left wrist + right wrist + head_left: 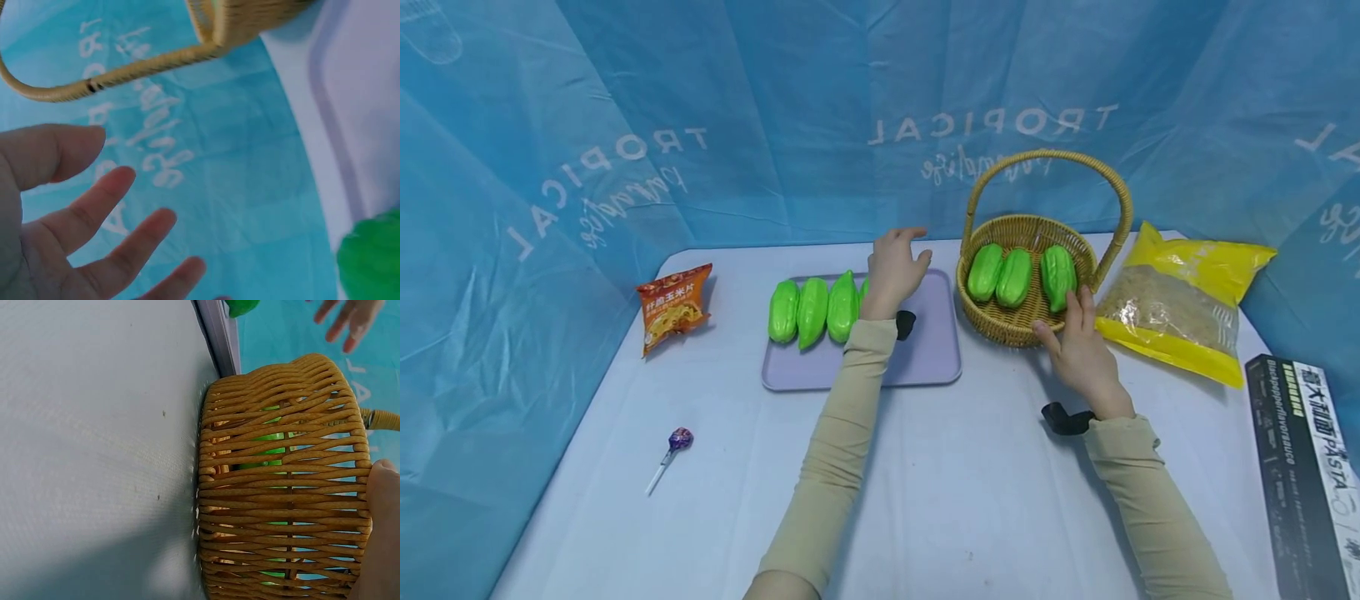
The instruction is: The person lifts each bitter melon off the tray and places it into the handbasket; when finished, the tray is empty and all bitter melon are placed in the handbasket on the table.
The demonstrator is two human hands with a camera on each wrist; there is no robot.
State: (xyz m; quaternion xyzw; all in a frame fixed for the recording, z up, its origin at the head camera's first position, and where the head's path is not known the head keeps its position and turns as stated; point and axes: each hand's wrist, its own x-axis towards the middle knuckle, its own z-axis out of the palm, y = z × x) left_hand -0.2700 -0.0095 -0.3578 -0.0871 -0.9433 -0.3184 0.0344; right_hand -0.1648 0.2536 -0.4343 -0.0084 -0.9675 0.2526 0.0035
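Three green gourds (1015, 277) sit inside the wicker basket (1003, 333); left of it, the left hand (895, 268) is raised, fingers spread, near a lavender tray (928, 358) of more gourds. At the basket's near rim, the right hand (1084, 358) rests its thumb, fingers extended, perhaps touching one gourd.

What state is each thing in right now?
Basket: upright, holding three gourds
Tray: flat, bearing more gourds
Left hand: spread, holding nothing
Right hand: at basket rim, fingers extended
Orange packet: puffed
Lollipop: lying down
Yellow bag: bulging, lying down
Pasta box: lying down, partly out of frame
Curtain: hanging
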